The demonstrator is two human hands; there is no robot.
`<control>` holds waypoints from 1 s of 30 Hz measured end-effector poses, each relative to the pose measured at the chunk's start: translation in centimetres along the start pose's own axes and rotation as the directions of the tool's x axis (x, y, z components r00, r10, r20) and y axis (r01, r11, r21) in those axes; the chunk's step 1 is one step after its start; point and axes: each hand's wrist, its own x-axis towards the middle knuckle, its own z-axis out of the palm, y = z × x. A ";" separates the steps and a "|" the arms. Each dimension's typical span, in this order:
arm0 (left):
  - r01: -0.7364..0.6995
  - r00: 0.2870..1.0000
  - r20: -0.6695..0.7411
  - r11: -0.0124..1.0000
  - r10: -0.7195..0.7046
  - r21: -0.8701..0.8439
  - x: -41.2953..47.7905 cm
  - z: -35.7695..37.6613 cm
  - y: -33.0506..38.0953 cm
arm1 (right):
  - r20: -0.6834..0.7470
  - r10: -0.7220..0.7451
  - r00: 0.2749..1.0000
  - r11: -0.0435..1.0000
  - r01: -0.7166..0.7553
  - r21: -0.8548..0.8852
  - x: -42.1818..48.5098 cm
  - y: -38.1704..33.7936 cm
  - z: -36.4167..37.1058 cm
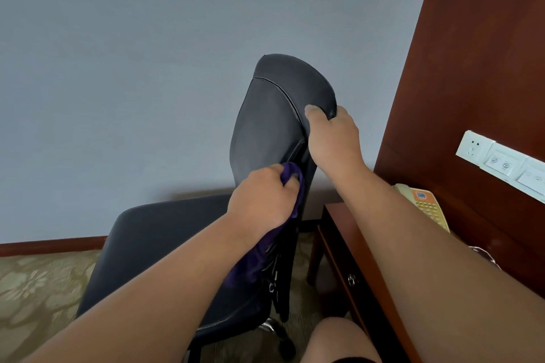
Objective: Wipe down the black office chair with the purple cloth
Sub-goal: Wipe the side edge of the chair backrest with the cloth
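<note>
While our right hand [333, 138] clamps the black office chair [265, 127] by its backrest's top edge, our left hand [262, 200] presses the bunched purple cloth [290, 171] low on the backrest. We judge the seat remains.

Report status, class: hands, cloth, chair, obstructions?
Left hand gripping purple cloth, pressed on backrest. Right hand clamped on backrest edge. Wooden side table close beside chair; wiping unobstructed.

The right hand [334, 134] is gripping the right edge of the black office chair's backrest [267, 118], thumb lying on its front face. The left hand [262, 196] is bunching the purple cloth [290, 171] and pressing it against the backrest's lower right edge, apparently at the seam. The cloth's tail is hanging over the seat [153, 244]. A telephone [424, 203] is sitting on the wooden desk [339, 224] at right.
</note>
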 end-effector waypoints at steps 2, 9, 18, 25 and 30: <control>0.000 1.000 -0.025 1.000 0.000 -0.020 -0.1 0.2 0.0 | 0.004 0.000 1.000 1.000 0.000 -0.007 0.0 0.0 0.0; 0.077 0.997 0.007 0.994 -0.078 0.079 -1.3 1.6 -2.0 | 0.019 0.005 1.000 1.000 -0.005 -0.002 0.1 0.2 -0.1; 0.003 0.964 -0.264 0.994 0.026 0.112 1.4 -1.7 0.6 | 0.008 -0.007 1.000 1.000 0.007 0.001 -0.3 -0.1 -0.1; -0.150 0.980 -0.118 0.984 0.161 0.101 0.8 -1.8 -0.1 | -0.006 -0.032 0.999 0.999 0.032 -0.032 -0.5 0.0 0.0; -0.136 0.991 0.021 0.949 0.136 0.284 -1.6 0.8 -2.6 | -0.004 -0.021 1.000 0.999 0.021 -0.024 -0.5 -0.1 0.0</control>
